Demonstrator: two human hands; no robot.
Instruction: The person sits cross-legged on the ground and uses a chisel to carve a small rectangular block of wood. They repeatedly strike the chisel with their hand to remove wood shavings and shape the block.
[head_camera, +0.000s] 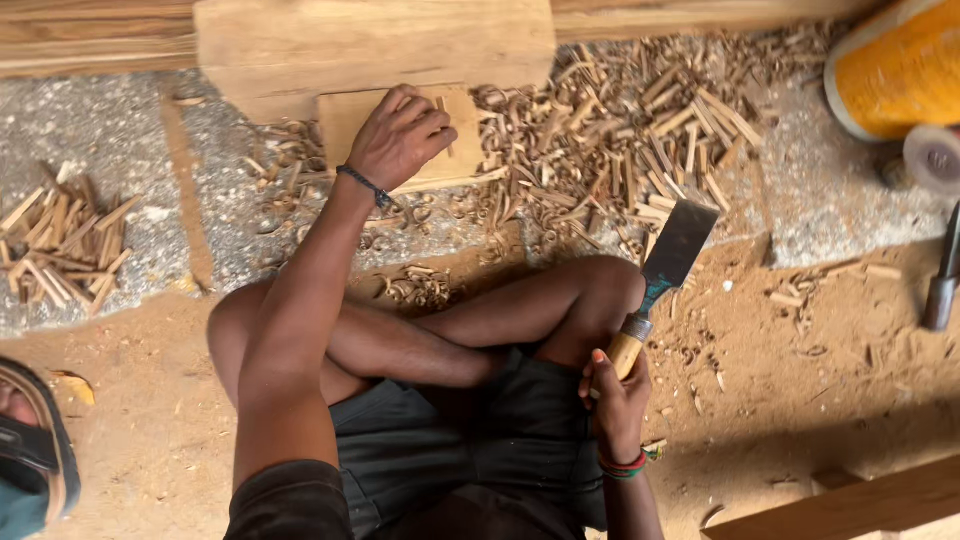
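Here, right hand (617, 395) closed around the wooden handle of a broad chisel (668, 268), blade raised up and outward, bare knee (600, 285) just beside the steel. Left hand (400, 135) pressed flat, fingers curled, on a small wooden block (455, 140) well forward of that grip. Likely trouble: blade slipping toward knee or steadying hand; loose wood shavings (640, 130) letting the block skid. Farther right, yellow cylindrical container (895, 70), label unreadable.
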